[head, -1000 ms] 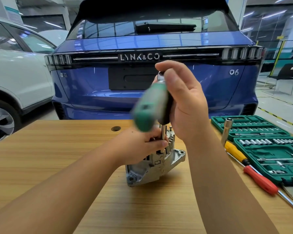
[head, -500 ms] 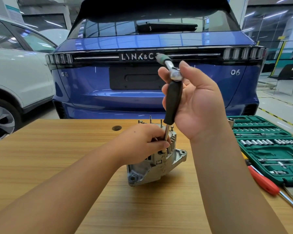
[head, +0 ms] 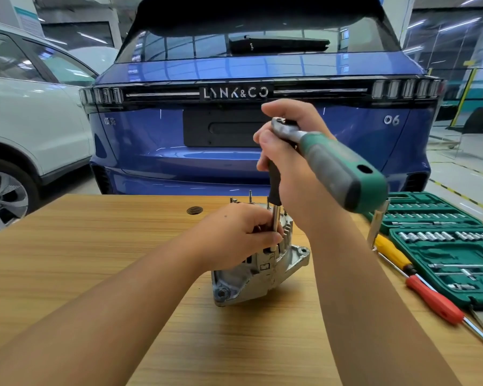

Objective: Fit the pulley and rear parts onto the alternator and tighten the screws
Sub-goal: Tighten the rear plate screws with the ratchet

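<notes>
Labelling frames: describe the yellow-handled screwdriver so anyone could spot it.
On the wooden table, look right of the alternator, beside the green socket case. Two screwdrivers lie there; it is the farther one, yellow handle, ahead of the red-handled screwdriver.

Bare table lies open left of the alternator and near it. Right, two screwdrivers and the socket case crowd the table edge. Above the alternator, the ratchet juts right, and both hands block its top.
</notes>
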Demonstrator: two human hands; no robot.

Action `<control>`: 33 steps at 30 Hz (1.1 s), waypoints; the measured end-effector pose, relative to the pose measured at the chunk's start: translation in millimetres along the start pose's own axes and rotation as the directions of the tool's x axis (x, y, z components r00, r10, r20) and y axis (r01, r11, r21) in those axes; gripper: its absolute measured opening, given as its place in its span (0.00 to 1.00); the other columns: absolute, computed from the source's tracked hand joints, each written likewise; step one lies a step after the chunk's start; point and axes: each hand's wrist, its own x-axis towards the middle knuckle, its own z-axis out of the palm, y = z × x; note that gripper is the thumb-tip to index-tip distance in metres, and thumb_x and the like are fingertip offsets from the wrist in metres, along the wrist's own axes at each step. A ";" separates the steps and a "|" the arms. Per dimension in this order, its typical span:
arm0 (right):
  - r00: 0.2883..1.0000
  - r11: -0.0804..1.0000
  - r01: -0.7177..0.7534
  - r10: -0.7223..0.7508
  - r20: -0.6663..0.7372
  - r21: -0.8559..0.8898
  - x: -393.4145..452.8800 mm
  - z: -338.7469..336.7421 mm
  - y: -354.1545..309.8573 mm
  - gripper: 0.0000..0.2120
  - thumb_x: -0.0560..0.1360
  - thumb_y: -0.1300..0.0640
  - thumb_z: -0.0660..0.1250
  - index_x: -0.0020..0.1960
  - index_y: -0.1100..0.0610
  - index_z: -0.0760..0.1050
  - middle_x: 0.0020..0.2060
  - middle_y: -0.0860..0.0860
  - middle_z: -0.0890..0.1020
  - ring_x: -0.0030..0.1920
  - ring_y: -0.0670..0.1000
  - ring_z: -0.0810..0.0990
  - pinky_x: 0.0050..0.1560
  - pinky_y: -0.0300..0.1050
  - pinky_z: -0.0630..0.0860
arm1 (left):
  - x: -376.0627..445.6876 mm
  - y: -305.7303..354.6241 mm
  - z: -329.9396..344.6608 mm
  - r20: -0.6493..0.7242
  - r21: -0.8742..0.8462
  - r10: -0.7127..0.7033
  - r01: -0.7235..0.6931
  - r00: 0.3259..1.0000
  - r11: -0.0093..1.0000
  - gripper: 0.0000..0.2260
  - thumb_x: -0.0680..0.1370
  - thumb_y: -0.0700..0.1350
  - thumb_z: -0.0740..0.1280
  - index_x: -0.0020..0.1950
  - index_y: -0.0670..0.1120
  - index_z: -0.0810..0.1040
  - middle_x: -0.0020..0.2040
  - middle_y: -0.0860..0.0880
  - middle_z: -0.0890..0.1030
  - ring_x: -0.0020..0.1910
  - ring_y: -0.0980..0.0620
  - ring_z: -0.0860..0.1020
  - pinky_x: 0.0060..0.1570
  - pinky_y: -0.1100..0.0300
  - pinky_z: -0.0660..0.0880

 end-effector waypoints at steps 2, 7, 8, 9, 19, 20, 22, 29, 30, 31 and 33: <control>0.996 0.981 -0.089 0.084 0.037 0.171 0.5 -2.4 3.7 0.19 0.79 0.71 0.55 0.58 0.52 0.76 0.40 0.52 0.78 0.37 0.54 0.74 0.40 0.46 0.74 | -0.2 0.4 0.7 -0.010 -0.010 -0.003 0.003 1.000 1.000 0.07 0.82 0.55 0.64 0.44 0.59 0.77 0.44 0.56 0.81 0.43 0.58 0.78 0.47 0.52 0.79; 0.971 0.882 -0.238 0.215 0.103 0.406 0.2 -3.0 1.3 0.17 0.77 0.40 0.66 0.60 0.49 0.80 0.44 0.55 0.79 0.40 0.56 0.76 0.45 0.51 0.74 | 0.3 -1.2 3.2 -0.027 -0.060 -0.017 0.016 0.999 0.998 0.07 0.81 0.56 0.64 0.50 0.56 0.79 0.46 0.51 0.82 0.48 0.50 0.81 0.52 0.43 0.79; 0.967 0.875 -0.254 0.229 0.110 0.411 -0.3 -2.9 0.0 0.21 0.73 0.38 0.70 0.60 0.49 0.79 0.44 0.55 0.79 0.39 0.56 0.76 0.43 0.49 0.75 | 0.7 -1.8 4.2 -0.037 -0.099 -0.011 0.008 0.999 0.995 0.06 0.81 0.55 0.65 0.48 0.56 0.79 0.45 0.51 0.82 0.48 0.49 0.81 0.52 0.42 0.79; 0.969 0.881 -0.248 0.228 0.100 0.403 -0.9 -2.5 -1.2 0.22 0.72 0.39 0.73 0.61 0.49 0.78 0.43 0.54 0.79 0.38 0.54 0.76 0.42 0.47 0.76 | 1.4 -2.8 5.1 -0.050 -0.138 -0.004 -0.003 0.999 0.990 0.06 0.81 0.53 0.67 0.45 0.56 0.79 0.43 0.52 0.81 0.47 0.49 0.81 0.52 0.43 0.79; 0.860 0.939 -0.267 0.333 -0.387 0.215 2.0 8.5 -19.5 0.16 0.77 0.58 0.73 0.61 0.51 0.73 0.37 0.53 0.80 0.32 0.46 0.78 0.35 0.36 0.75 | 5.7 -6.9 2.0 0.037 0.023 0.002 -0.003 0.999 1.000 0.08 0.82 0.57 0.63 0.47 0.57 0.79 0.41 0.55 0.79 0.41 0.59 0.76 0.39 0.58 0.75; 0.857 0.928 -0.275 0.355 -0.372 0.252 1.6 9.1 -21.5 0.15 0.77 0.58 0.73 0.61 0.51 0.74 0.38 0.54 0.82 0.34 0.46 0.79 0.37 0.36 0.75 | 5.6 -7.7 0.8 0.048 0.021 0.001 -0.002 0.999 1.000 0.08 0.81 0.57 0.63 0.49 0.57 0.80 0.43 0.55 0.80 0.42 0.59 0.77 0.42 0.55 0.77; 0.858 0.919 -0.277 0.368 -0.357 0.282 0.0 12.7 -24.1 0.13 0.76 0.58 0.73 0.59 0.52 0.76 0.40 0.58 0.84 0.36 0.47 0.81 0.38 0.35 0.76 | 5.8 -9.2 -1.5 0.065 -0.005 0.005 -0.005 0.998 1.000 0.08 0.81 0.56 0.63 0.52 0.57 0.81 0.45 0.55 0.81 0.45 0.57 0.79 0.48 0.48 0.79; 0.893 0.962 -0.259 0.272 -0.358 0.087 0.1 16.1 -24.4 0.06 0.75 0.58 0.75 0.48 0.55 0.79 0.30 0.48 0.79 0.30 0.47 0.76 0.31 0.40 0.75 | 5.3 -8.9 -2.1 0.074 0.024 0.010 -0.012 0.997 1.000 0.10 0.80 0.57 0.63 0.53 0.56 0.81 0.48 0.54 0.82 0.48 0.54 0.80 0.48 0.45 0.79; 0.902 0.972 -0.235 0.226 -0.367 0.018 -0.4 16.5 -24.6 0.06 0.74 0.57 0.75 0.47 0.54 0.79 0.29 0.47 0.79 0.30 0.49 0.76 0.31 0.42 0.76 | 4.8 -8.4 -1.5 0.069 0.022 0.014 -0.016 0.998 1.000 0.10 0.80 0.57 0.64 0.53 0.55 0.81 0.47 0.54 0.82 0.47 0.54 0.80 0.47 0.45 0.80; 0.911 0.977 -0.209 0.176 -0.373 -0.051 -0.9 17.5 -24.7 0.06 0.74 0.56 0.75 0.46 0.54 0.78 0.29 0.48 0.80 0.29 0.51 0.77 0.30 0.45 0.77 | 4.1 -7.8 -1.0 0.067 0.021 0.019 -0.021 0.998 1.000 0.09 0.80 0.56 0.64 0.52 0.54 0.81 0.47 0.54 0.82 0.46 0.54 0.80 0.47 0.45 0.80; 0.921 0.972 -0.165 0.092 -0.378 -0.167 -1.4 20.8 -25.2 0.06 0.74 0.55 0.75 0.44 0.52 0.78 0.30 0.51 0.81 0.29 0.56 0.79 0.29 0.50 0.78 | 2.0 -6.8 0.5 0.070 0.019 0.031 -0.033 0.997 0.999 0.10 0.80 0.56 0.64 0.53 0.54 0.82 0.47 0.54 0.82 0.47 0.53 0.80 0.47 0.45 0.80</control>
